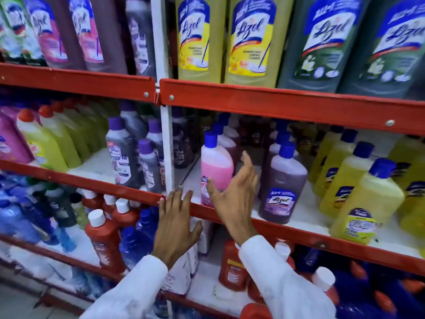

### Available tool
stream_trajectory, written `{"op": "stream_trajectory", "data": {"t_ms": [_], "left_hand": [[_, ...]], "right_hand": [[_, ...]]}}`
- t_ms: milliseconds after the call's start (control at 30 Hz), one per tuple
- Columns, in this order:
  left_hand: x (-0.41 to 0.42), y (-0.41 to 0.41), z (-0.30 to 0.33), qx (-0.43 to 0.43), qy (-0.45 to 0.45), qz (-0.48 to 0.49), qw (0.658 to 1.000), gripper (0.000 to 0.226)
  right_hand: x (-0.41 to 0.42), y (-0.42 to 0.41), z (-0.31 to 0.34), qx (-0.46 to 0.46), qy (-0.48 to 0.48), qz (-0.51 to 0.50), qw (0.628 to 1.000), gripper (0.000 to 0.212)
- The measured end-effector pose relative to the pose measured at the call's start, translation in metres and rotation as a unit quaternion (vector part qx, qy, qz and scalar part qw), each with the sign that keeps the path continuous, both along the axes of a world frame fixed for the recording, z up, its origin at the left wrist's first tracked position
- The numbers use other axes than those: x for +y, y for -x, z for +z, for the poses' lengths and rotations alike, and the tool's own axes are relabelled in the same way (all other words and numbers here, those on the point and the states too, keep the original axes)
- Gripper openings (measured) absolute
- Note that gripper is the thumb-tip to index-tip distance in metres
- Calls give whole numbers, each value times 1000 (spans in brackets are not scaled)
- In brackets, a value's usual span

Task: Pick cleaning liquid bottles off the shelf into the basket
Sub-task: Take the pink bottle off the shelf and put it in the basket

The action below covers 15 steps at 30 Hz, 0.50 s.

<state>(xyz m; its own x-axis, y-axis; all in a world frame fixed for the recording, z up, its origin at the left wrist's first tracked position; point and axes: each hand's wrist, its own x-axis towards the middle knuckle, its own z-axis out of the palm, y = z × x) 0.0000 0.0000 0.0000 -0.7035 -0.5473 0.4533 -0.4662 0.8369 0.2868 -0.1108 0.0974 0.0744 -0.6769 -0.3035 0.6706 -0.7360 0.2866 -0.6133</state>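
Pink bottle upright at the front of the middle shelf, beside a purple bottle | my right hand spread wide, fingers apart just beside its right flank, gripping nothing | my left hand splayed flat below it at the red shelf edge, empty

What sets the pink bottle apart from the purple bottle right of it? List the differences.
The pink bottle holds pale pink liquid; the purple bottle holds dark purple. The right hand partly covers the pink bottle's label; the purple bottle's label shows fully. Both stand upright on the middle shelf with blue caps.
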Motion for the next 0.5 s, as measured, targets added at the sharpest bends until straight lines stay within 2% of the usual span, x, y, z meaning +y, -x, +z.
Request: {"op": "stream_trajectory", "data": {"t_ms": [133,267,367,500], "left_hand": [[-4,8,-15,-45,13,-14,999,76],[-10,5,-18,-39,25,-31,998,76],[-11,4,-20,-46,29,-43,998,76],[-8,8,-21,-17,24,-72,997,71]], "right_hand": [[-45,-18,-8,-120,48,-37,991,114],[-61,-6,-10,-146,122,-45,981,104],[-54,7,-4,-167,148,4,975,99],[-21,7,23,-135,235,68,960,90]]}}
